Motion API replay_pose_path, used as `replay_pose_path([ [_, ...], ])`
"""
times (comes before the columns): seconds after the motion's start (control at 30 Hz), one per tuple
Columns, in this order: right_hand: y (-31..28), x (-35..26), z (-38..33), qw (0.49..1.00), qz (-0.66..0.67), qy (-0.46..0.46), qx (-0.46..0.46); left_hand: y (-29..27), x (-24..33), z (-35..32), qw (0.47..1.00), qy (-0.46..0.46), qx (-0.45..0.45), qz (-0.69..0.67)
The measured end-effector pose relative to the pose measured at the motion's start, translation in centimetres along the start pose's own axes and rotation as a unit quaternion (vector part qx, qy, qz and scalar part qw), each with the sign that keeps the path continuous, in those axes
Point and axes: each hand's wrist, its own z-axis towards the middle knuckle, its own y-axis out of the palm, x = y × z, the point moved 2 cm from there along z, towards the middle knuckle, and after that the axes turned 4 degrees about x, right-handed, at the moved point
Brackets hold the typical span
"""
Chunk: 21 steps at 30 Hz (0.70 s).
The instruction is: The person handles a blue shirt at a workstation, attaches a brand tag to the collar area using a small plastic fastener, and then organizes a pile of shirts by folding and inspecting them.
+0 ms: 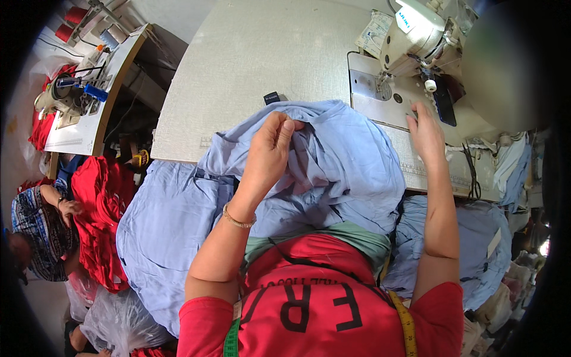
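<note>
Rumpled pale-blue garment (pixel 333 172) mid-frame, a fold pinched in left hand (pixel 270 149); right hand (pixel 425 128) flat, fingers spread, on sewing machine bed (pixel 380 98).

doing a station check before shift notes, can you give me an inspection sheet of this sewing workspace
surface: pale sewing table, mostly bare on its left half.
job's things: light blue fabric bunched at the table's near edge; sewing machine at the far right.
clutter: small black tag beside the fabric; more blue cloth piled to the left and right.
hands: left hand pinches a fabric fold; right hand rests flat near the machine.
cables: dark cords hang off the right edge.
surroundings: another table with thread cones; red garments; a seated person at left.
</note>
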Motion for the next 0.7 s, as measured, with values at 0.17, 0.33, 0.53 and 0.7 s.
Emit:
replay_pose_path([
  [0.17, -0.7, -5.8, -2.7, 0.949, 0.263, -0.170, 0.018, -0.2, -1.3, 0.2, 0.999, -0.004, 0.026, -0.043],
  [0.33, 1.3, -13.0, -5.7, 0.896, 0.339, -0.286, -0.035, -2.3, 1.2, -0.8, 0.886, -0.071, 0.042, -0.457],
  [0.53, 2.3, -11.8, -4.7, 0.898, 0.364, -0.246, -0.024, -9.9, 1.7, -11.2, 0.938, -0.197, -0.272, -0.081],
  [0.7, 2.3, -12.0, -4.8, 0.905, 0.383, -0.182, -0.036, -9.6, -6.0, -21.4, 0.783, -0.110, -0.376, 0.483],
])
